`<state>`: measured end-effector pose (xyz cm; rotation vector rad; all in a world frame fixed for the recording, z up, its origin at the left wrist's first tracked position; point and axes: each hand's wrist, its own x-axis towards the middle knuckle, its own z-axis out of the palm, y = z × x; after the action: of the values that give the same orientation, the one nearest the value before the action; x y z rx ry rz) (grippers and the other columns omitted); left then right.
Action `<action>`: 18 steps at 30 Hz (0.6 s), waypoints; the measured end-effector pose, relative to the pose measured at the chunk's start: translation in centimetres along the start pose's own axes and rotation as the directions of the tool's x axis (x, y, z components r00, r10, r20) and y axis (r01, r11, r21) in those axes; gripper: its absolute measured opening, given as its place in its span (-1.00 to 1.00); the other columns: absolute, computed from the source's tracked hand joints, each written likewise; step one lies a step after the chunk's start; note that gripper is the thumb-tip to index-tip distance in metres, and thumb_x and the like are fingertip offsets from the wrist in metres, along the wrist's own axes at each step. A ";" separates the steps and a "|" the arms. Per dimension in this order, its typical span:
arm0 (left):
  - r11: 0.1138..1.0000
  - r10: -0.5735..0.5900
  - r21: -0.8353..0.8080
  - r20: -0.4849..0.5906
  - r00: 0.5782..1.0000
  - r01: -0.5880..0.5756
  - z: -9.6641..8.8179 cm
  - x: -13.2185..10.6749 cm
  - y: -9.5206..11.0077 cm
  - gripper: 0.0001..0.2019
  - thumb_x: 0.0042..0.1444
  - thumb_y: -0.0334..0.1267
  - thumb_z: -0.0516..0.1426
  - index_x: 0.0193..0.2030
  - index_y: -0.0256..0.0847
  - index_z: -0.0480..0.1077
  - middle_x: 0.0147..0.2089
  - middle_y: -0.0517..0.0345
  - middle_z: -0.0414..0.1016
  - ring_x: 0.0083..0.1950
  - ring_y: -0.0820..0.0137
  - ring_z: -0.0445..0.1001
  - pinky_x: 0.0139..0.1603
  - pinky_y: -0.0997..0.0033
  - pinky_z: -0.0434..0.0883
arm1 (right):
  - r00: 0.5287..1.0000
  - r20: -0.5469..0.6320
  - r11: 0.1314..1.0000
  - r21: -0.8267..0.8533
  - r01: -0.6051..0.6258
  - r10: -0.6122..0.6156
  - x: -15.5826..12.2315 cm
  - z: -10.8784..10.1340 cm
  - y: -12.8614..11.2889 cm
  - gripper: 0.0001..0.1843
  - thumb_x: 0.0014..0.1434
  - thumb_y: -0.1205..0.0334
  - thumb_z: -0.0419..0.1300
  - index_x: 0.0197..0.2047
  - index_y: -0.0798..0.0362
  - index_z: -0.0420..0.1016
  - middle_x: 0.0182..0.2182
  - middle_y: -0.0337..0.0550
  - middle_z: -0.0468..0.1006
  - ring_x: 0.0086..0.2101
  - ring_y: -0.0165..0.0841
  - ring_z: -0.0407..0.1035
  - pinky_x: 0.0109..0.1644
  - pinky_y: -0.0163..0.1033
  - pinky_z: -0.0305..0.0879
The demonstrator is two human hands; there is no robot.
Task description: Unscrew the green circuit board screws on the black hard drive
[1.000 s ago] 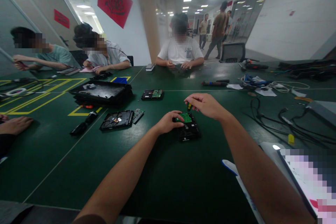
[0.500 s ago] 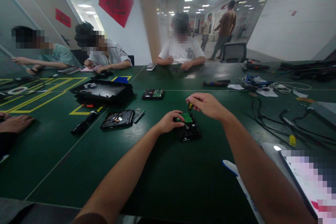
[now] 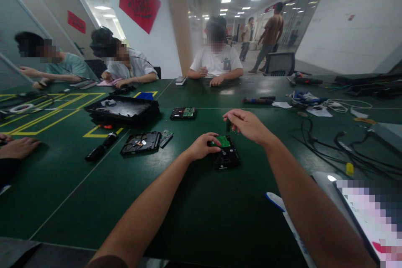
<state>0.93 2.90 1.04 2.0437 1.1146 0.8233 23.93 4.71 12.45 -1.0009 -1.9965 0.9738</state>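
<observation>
A black hard drive [image 3: 225,157] with a green circuit board on top lies on the green table [image 3: 176,201] in front of me. My left hand [image 3: 201,146] rests curled on its left edge and holds it down. My right hand [image 3: 246,124] hovers just above the drive's far end, fingers pinched round a small dark screwdriver [image 3: 228,125] that points down at the board. The tool's tip is hidden by my fingers.
A second opened drive [image 3: 140,142] and a loose board [image 3: 165,137] lie to the left, with a black tray [image 3: 122,110] and another drive [image 3: 183,112] behind. Cables [image 3: 339,142] sprawl at the right. Several people sit across the table. Another person's hand [image 3: 19,148] rests at the far left.
My right hand has turned slightly over the drive, and the yellow part of the screwdriver no longer shows. My left hand has not moved.
</observation>
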 end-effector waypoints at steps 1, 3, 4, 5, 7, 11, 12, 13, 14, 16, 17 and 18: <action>1.000 -0.002 0.001 0.002 1.000 0.002 0.0 0.0 0.0 -0.81 0.08 -0.23 0.37 -0.15 -0.13 0.62 0.32 0.00 0.39 0.31 0.14 0.40 0.40 0.03 0.22 | 1.000 0.003 1.000 -0.003 0.004 -0.004 0.0 0.0 -0.1 -0.71 0.36 0.04 0.11 -0.03 -0.04 0.58 -0.07 -0.07 0.62 -0.38 -0.35 0.41 -0.37 -0.21 0.31; 1.000 -0.007 0.005 0.003 1.000 0.007 0.0 0.1 0.0 -0.81 0.07 -0.23 0.37 -0.15 -0.13 0.62 0.32 0.00 0.39 0.31 0.14 0.40 0.41 0.03 0.22 | 1.000 0.013 1.000 -0.006 0.020 -0.020 0.0 0.0 -0.3 -0.69 0.37 0.05 0.10 0.02 -0.05 0.59 -0.04 -0.07 0.63 -0.31 -0.31 0.43 -0.30 -0.18 0.34; 1.000 -0.007 0.006 0.003 1.000 0.007 0.0 0.1 -0.1 -0.81 0.07 -0.23 0.37 -0.15 -0.13 0.62 0.32 0.00 0.39 0.32 0.14 0.40 0.41 0.03 0.21 | 0.999 0.016 0.999 -0.010 0.037 -0.037 -0.1 0.0 -0.3 -0.69 0.36 0.05 0.11 0.02 -0.06 0.60 -0.04 -0.06 0.63 -0.27 -0.29 0.44 -0.25 -0.16 0.35; 1.000 -0.004 0.006 0.002 1.000 0.004 0.0 0.1 -0.1 -0.81 0.08 -0.23 0.37 -0.15 -0.13 0.62 0.32 0.00 0.39 0.32 0.14 0.40 0.41 0.04 0.21 | 0.998 0.018 0.998 -0.015 0.059 -0.058 -0.1 0.0 -0.3 -0.70 0.36 0.06 0.12 0.01 -0.05 0.60 -0.06 -0.06 0.64 -0.23 -0.27 0.45 -0.20 -0.14 0.35; 1.000 0.000 0.004 0.003 1.000 0.000 0.0 0.0 -0.1 -0.81 0.08 -0.22 0.37 -0.15 -0.14 0.62 0.32 -0.01 0.38 0.31 0.14 0.40 0.40 0.04 0.21 | 0.996 0.014 0.996 -0.025 0.084 -0.083 -0.1 0.1 -0.2 -0.73 0.33 0.05 0.17 -0.06 -0.03 0.60 -0.14 -0.06 0.64 -0.20 -0.25 0.46 -0.13 -0.13 0.36; 1.000 0.006 0.006 0.005 1.000 -0.006 0.0 0.0 0.1 -0.81 0.10 -0.22 0.36 -0.14 -0.13 0.62 0.32 -0.01 0.39 0.31 0.14 0.40 0.38 0.04 0.24 | 0.999 -0.038 0.997 -0.073 -0.029 0.027 -0.1 0.4 0.2 -0.68 0.20 -0.07 0.31 -0.17 0.02 0.49 -0.28 -0.07 0.62 -0.33 -0.29 0.46 -0.28 -0.18 0.35; 1.000 0.009 0.009 0.006 1.000 -0.009 0.0 0.0 0.1 -0.81 0.10 -0.22 0.36 -0.14 -0.13 0.62 0.32 -0.01 0.39 0.32 0.14 0.39 0.38 0.05 0.23 | 0.997 -0.051 0.995 -0.080 -0.058 0.054 -0.1 0.5 0.3 -0.65 0.19 -0.09 0.32 -0.17 0.01 0.46 -0.29 -0.08 0.61 -0.37 -0.30 0.45 -0.33 -0.19 0.33; 1.000 0.011 0.013 0.007 1.000 -0.011 0.0 0.0 0.1 -0.81 0.10 -0.22 0.36 -0.14 -0.13 0.62 0.31 -0.01 0.39 0.32 0.14 0.39 0.39 0.05 0.23 | 0.996 -0.056 0.994 -0.081 -0.072 0.068 -0.1 0.6 0.3 -0.64 0.19 -0.10 0.31 -0.16 0.01 0.44 -0.29 -0.09 0.61 -0.40 -0.32 0.45 -0.36 -0.20 0.32; 1.000 0.012 0.016 0.006 1.000 -0.012 0.0 0.0 0.1 -0.81 0.10 -0.22 0.36 -0.14 -0.13 0.62 0.31 -0.01 0.39 0.32 0.15 0.39 0.39 0.06 0.23 | 0.996 -0.056 0.994 -0.076 -0.075 0.071 -0.2 0.7 0.3 -0.64 0.20 -0.10 0.29 -0.15 0.00 0.43 -0.30 -0.10 0.60 -0.42 -0.33 0.44 -0.39 -0.21 0.31; 1.000 0.008 0.019 0.004 1.000 -0.008 0.0 0.0 0.1 -0.81 0.09 -0.21 0.36 -0.13 -0.13 0.62 0.32 -0.01 0.39 0.32 0.14 0.39 0.39 0.06 0.23 | 0.997 -0.049 0.996 -0.056 -0.065 0.062 -0.3 0.8 0.2 -0.65 0.23 -0.10 0.27 -0.13 0.00 0.41 -0.33 -0.12 0.59 -0.46 -0.35 0.44 -0.43 -0.22 0.31; 1.000 0.006 0.019 0.003 1.000 -0.006 0.0 0.0 0.1 -0.80 0.09 -0.21 0.36 -0.14 -0.13 0.62 0.32 -0.01 0.39 0.32 0.14 0.39 0.39 0.06 0.23 | 0.997 -0.048 0.997 -0.046 -0.063 0.061 -0.3 0.9 0.1 -0.64 0.22 -0.10 0.28 -0.13 0.00 0.40 -0.36 -0.14 0.58 -0.48 -0.36 0.44 -0.44 -0.23 0.31; 1.000 0.004 0.017 0.001 1.000 -0.004 0.0 0.0 0.1 -0.80 0.09 -0.21 0.36 -0.14 -0.13 0.62 0.32 -0.01 0.39 0.32 0.14 0.39 0.39 0.06 0.23 | 0.997 -0.049 0.997 -0.036 -0.065 0.063 -0.4 0.9 0.0 -0.63 0.21 -0.11 0.29 -0.14 0.00 0.39 -0.38 -0.15 0.58 -0.49 -0.36 0.44 -0.46 -0.23 0.31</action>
<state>0.98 2.89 1.08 2.0611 1.1208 0.8168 23.35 4.12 11.95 -1.1052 -1.9603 0.9403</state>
